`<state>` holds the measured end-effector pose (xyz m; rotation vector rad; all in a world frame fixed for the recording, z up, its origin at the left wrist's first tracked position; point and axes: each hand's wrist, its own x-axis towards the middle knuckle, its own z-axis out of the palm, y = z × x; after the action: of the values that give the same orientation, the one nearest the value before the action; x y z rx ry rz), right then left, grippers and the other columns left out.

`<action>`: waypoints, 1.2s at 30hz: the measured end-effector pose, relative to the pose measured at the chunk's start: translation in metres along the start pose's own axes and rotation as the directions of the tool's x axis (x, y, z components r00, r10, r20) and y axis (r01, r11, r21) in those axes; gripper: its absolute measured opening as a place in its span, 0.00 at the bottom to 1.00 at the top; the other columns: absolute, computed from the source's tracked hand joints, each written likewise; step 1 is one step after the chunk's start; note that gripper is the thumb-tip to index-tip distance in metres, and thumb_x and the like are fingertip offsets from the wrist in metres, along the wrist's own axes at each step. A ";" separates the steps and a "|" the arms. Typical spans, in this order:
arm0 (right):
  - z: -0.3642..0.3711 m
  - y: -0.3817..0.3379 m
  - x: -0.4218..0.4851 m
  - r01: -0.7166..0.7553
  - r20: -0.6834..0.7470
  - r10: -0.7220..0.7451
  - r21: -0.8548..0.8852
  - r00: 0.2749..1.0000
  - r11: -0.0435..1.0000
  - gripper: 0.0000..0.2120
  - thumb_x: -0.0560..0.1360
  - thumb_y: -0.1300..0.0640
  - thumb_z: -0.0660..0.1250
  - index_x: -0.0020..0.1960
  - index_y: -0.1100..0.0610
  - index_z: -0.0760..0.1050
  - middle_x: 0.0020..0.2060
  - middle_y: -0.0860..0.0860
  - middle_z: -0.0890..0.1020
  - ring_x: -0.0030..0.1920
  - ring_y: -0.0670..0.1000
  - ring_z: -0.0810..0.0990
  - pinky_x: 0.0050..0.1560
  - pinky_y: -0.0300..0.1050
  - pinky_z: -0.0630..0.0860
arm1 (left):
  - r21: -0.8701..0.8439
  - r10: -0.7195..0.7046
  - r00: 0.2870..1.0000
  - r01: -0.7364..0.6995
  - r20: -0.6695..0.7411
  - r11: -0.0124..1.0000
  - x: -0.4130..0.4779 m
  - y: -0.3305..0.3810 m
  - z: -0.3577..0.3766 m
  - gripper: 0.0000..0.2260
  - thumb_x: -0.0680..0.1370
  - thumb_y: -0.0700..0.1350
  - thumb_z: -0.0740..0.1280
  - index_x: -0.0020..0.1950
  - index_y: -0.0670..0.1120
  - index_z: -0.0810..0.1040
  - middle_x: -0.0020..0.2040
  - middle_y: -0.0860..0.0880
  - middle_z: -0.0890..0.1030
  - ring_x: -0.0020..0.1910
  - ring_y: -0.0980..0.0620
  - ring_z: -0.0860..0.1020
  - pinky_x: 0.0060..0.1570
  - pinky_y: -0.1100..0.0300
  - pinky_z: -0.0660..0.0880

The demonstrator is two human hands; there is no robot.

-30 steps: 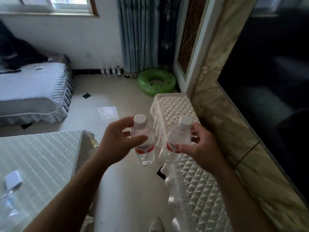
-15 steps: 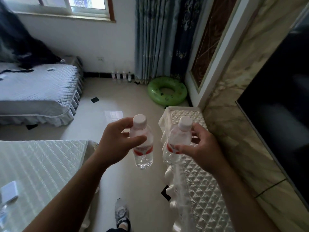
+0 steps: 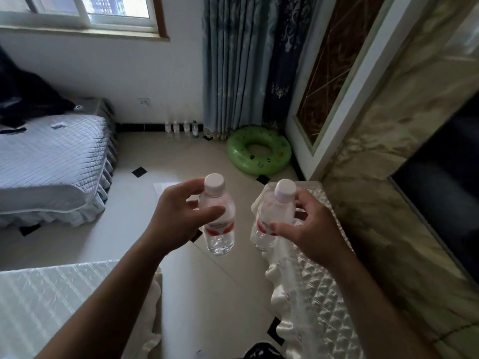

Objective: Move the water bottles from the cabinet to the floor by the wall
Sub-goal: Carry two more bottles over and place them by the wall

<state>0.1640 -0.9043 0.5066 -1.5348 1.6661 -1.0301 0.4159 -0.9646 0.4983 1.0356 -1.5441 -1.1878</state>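
I see the left hand (image 3: 176, 216) with its fingers (image 3: 207, 212) wrapped around a clear plastic water bottle with a white cap and red label (image 3: 219, 224), held upright above the pale tiled floor (image 3: 181, 156). The right hand (image 3: 308, 229) grips a second clear white-capped water bottle (image 3: 272, 216), also upright, over the near-left edge of the white quilted cabinet surface (image 3: 324, 294). The two bottles are near each other but apart. Four small bottles (image 3: 181, 128) stand in a row on the floor against the far wall, left of a green inflatable swim ring (image 3: 259, 151). A grey quilted bed (image 3: 49, 156) lies far left.
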 end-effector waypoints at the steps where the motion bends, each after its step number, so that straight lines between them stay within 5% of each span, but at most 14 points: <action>1: 0.003 -0.001 0.012 -0.006 -0.002 0.006 -0.002 1.000 1.000 0.28 0.62 0.52 0.80 0.59 0.46 0.75 0.50 0.42 0.82 0.50 0.41 0.81 0.51 0.44 0.81 | -0.004 -0.004 1.000 0.004 -0.001 1.000 0.012 -0.004 -0.005 0.20 0.65 0.41 0.77 0.56 0.45 0.82 0.50 0.49 0.85 0.52 0.48 0.83 0.54 0.49 0.81; 13: 0.020 0.012 0.193 -0.016 0.062 0.014 0.028 0.998 0.999 0.31 0.56 0.45 0.77 0.59 0.45 0.75 0.46 0.40 0.83 0.47 0.38 0.81 0.46 0.38 0.79 | 0.011 -0.038 0.996 0.039 -0.075 0.999 0.171 -0.049 -0.033 0.20 0.64 0.44 0.79 0.56 0.48 0.83 0.51 0.49 0.85 0.54 0.46 0.83 0.55 0.45 0.80; 19: 0.014 0.016 0.297 0.013 0.152 -0.019 0.037 0.988 0.999 0.34 0.57 0.43 0.78 0.61 0.44 0.75 0.50 0.42 0.83 0.52 0.43 0.81 0.55 0.50 0.80 | -0.022 -0.041 0.988 0.038 -0.148 0.999 0.256 -0.058 -0.038 0.19 0.62 0.49 0.79 0.53 0.56 0.84 0.51 0.49 0.85 0.53 0.47 0.83 0.54 0.46 0.80; 25: 0.016 0.012 0.380 0.050 0.180 -0.054 0.028 0.982 0.998 0.34 0.57 0.42 0.76 0.62 0.44 0.74 0.51 0.44 0.83 0.51 0.45 0.82 0.54 0.52 0.80 | -0.007 -0.033 0.977 0.033 -0.212 0.999 0.322 -0.068 -0.054 0.21 0.62 0.48 0.79 0.55 0.52 0.83 0.52 0.48 0.85 0.53 0.46 0.83 0.54 0.45 0.80; 33: 0.053 -0.002 0.479 0.084 0.197 -0.083 0.004 0.977 0.996 0.36 0.55 0.41 0.75 0.62 0.46 0.75 0.51 0.43 0.82 0.52 0.44 0.80 0.50 0.40 0.76 | 0.010 -0.025 0.973 0.028 -0.230 1.000 0.404 -0.090 -0.102 0.24 0.63 0.48 0.78 0.58 0.46 0.82 0.52 0.47 0.85 0.53 0.46 0.83 0.54 0.43 0.80; 36: 0.077 -0.009 0.521 0.086 0.206 -0.086 0.009 0.975 0.996 0.34 0.56 0.42 0.76 0.62 0.45 0.75 0.51 0.43 0.83 0.53 0.45 0.81 0.54 0.47 0.79 | -0.013 -0.029 0.970 0.026 -0.240 1.000 0.439 -0.103 -0.129 0.22 0.64 0.47 0.78 0.57 0.47 0.82 0.52 0.47 0.85 0.54 0.44 0.83 0.55 0.41 0.79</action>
<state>0.1768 -1.4306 0.5037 -1.6663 1.4680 -0.8811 0.4440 -1.4325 0.4846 1.1525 -1.3372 -1.0453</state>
